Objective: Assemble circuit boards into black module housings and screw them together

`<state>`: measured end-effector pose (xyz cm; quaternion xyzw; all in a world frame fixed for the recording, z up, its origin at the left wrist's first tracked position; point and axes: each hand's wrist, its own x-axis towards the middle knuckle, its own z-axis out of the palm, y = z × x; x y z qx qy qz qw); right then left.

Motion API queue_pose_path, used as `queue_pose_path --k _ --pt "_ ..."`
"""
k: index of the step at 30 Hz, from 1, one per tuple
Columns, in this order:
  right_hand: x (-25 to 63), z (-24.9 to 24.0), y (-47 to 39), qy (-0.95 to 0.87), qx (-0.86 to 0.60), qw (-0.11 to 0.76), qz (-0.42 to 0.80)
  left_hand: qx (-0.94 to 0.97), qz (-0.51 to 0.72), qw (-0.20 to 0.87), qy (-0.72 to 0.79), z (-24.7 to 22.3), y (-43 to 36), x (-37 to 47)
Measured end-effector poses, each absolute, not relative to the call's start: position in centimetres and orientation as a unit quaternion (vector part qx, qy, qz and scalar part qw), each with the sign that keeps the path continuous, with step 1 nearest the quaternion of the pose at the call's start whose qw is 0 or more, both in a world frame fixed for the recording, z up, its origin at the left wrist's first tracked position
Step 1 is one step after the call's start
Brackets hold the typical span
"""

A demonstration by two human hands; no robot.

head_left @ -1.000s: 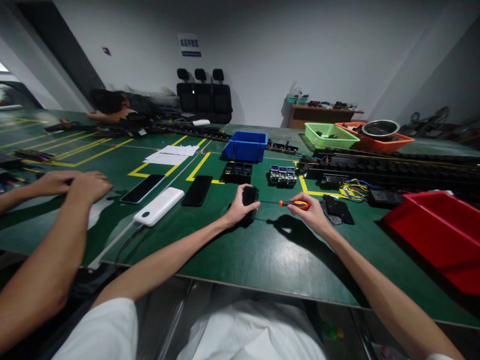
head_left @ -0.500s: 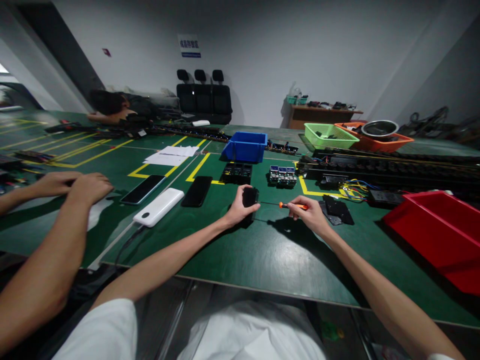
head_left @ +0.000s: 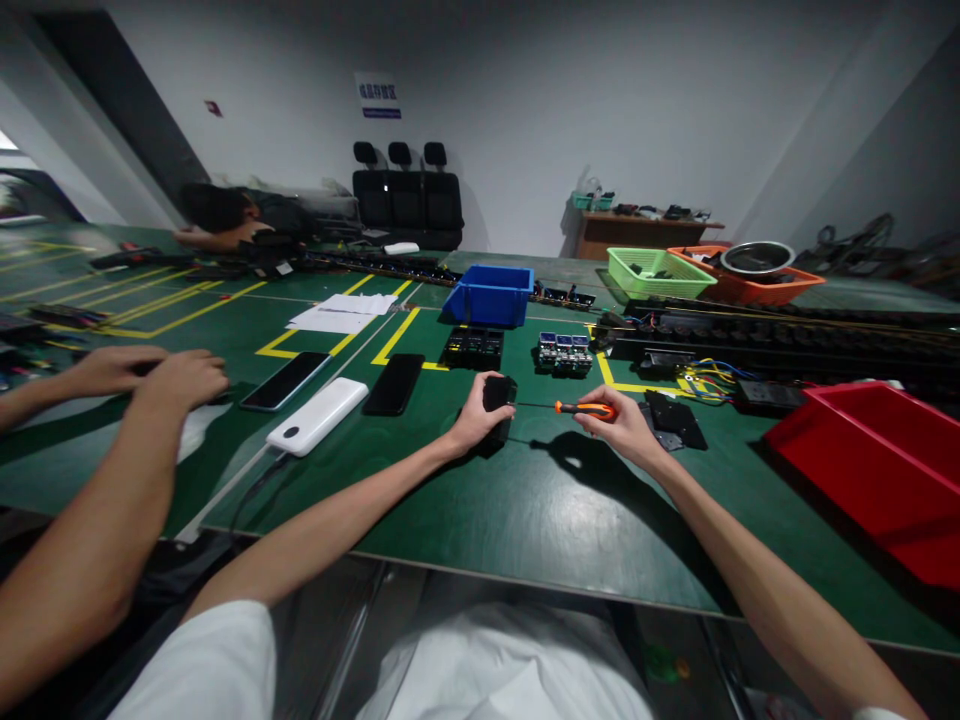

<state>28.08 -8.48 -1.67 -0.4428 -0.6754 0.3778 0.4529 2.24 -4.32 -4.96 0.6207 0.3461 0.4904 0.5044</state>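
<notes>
red bin (head_left: 870,470): cut off right | black block (head_left: 498,392): partly hidden | screwdriver (head_left: 589,409) tip: too small to tell

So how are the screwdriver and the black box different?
The screwdriver is long and thin; the black box is chunky. The screwdriver shows bright orange; the black box looks dark. The right hand holds the screwdriver, the left hand the black box. Both are held in bare hands.

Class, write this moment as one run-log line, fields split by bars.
left hand: grips black unit | right hand: holds orange-black screwdriver, pointed at unit | tip contact: unclear | beyond: blue bin
</notes>
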Motion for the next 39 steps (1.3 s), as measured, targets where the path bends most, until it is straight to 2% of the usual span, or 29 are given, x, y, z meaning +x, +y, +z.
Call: queue_pose_path --k 20,30,39 --pt "27.71 -1.56 -8.91 -0.679 -0.486 0.422 0.354 0.636 0.494 0.480 0.349 -4.88 -4.44 2.42" --pt "28.03 -1.79 -8.54 -0.660 -0.435 0.464 0.399 0.622 0.490 0.500 0.351 -5.04 -4.18 2.38" --pt "27.82 -1.63 -8.55 -0.660 -0.445 0.470 0.381 0.611 0.495 0.504 0.358 -5.22 -4.14 2.43"
